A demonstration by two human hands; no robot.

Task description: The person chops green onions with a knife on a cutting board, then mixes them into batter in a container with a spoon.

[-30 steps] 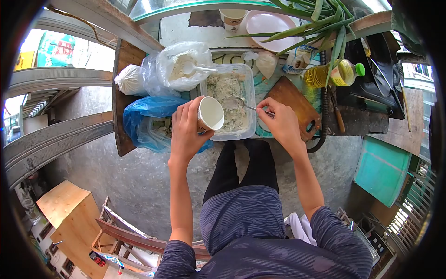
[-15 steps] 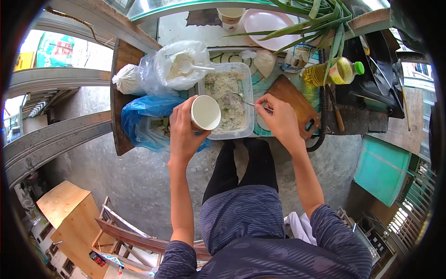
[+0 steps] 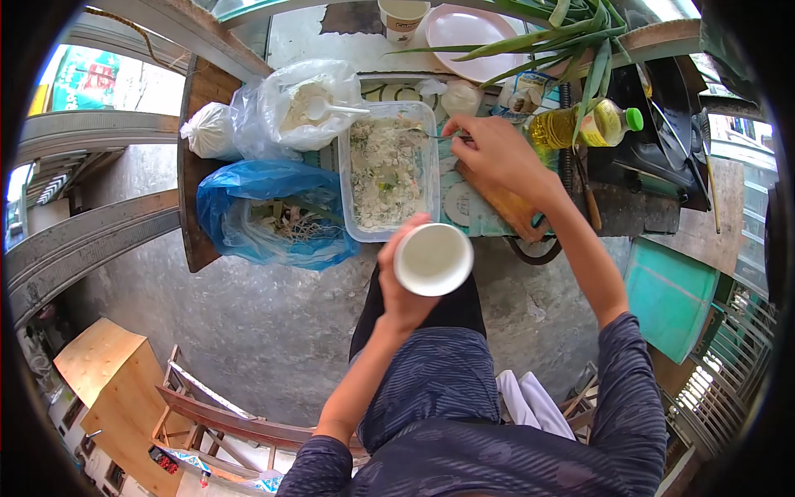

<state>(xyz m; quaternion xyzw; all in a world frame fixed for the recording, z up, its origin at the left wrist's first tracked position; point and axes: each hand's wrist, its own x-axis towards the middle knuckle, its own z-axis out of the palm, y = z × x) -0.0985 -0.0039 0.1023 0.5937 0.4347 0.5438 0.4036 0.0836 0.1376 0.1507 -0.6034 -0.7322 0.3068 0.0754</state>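
Note:
My left hand [image 3: 404, 286] is wrapped round a white paper cup [image 3: 433, 260], held in front of my body just past the near edge of the tub. Its open mouth faces up, and the inside looks pale. My right hand [image 3: 499, 153] pinches the handle of a metal utensil [image 3: 437, 137], whose head reaches into the far right part of the tub; whether it is a spoon or a fork cannot be made out. The clear plastic tub [image 3: 349, 195] holds a floury mix [image 3: 389, 178] with green and orange bits.
Left of the tub are a flour bag [image 3: 300, 108] with a white spoon [image 3: 335, 108] and a blue plastic bag [image 3: 224, 207] of scraps. A wooden cutting board [image 3: 505, 203], oil bottle [image 3: 580, 126] and knife [image 3: 590, 195] lie right. Behind are a pink plate [image 3: 468, 37] and spring onions [image 3: 571, 41].
My left hand has brought the cup right and toward my body, away from the tub's left side. My right hand has moved the utensil toward the tub's far right corner.

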